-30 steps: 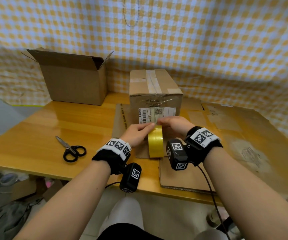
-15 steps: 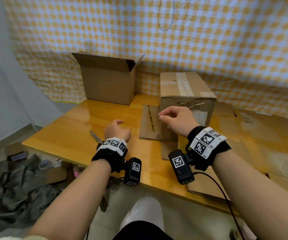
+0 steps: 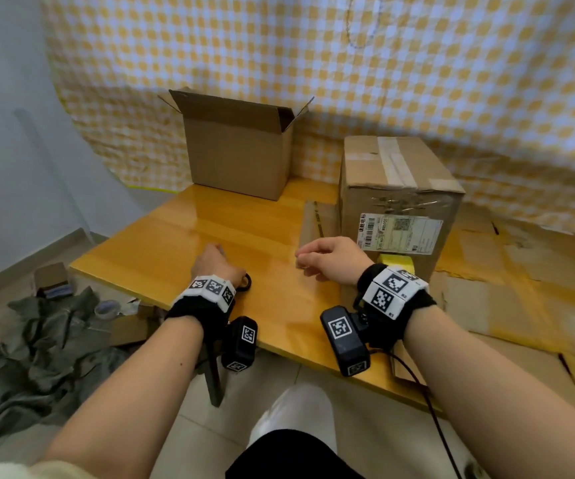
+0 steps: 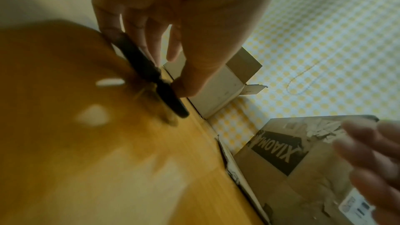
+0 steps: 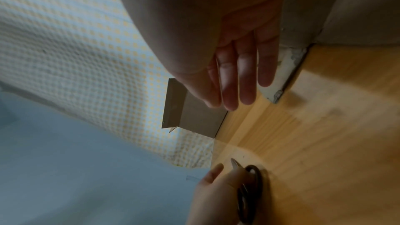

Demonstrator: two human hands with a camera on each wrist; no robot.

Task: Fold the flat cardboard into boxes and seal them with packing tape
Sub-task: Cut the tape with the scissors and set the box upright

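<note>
On the table's near left, my left hand point(image 3: 213, 267) lies over the black scissors point(image 3: 244, 283). The left wrist view shows its thumb and fingers point(image 4: 121, 37) pinching the scissors' handle point(image 4: 151, 73). My right hand point(image 3: 305, 262) hovers over the table's middle. Its thumb lies against the forefinger point(image 5: 227, 91), pinching what looks like a thin clear strip of tape. The yellow tape roll point(image 3: 396, 262) stands behind my right wrist, before the taped-up box point(image 3: 396, 188). An open box point(image 3: 237, 157) stands at the back left. Flat cardboard point(image 3: 521, 305) covers the table's right side.
The wooden table point(image 3: 182, 236) ends just left of my left hand. Below it on the floor lie a heap of grey cloth point(image 3: 37, 347), another tape roll point(image 3: 106, 307) and a small box point(image 3: 51, 278). A checked curtain hangs behind the boxes.
My left hand left the tape roll, moved left and took hold of the scissors. My right hand rose off the roll and drifted left. The head view swung left.
</note>
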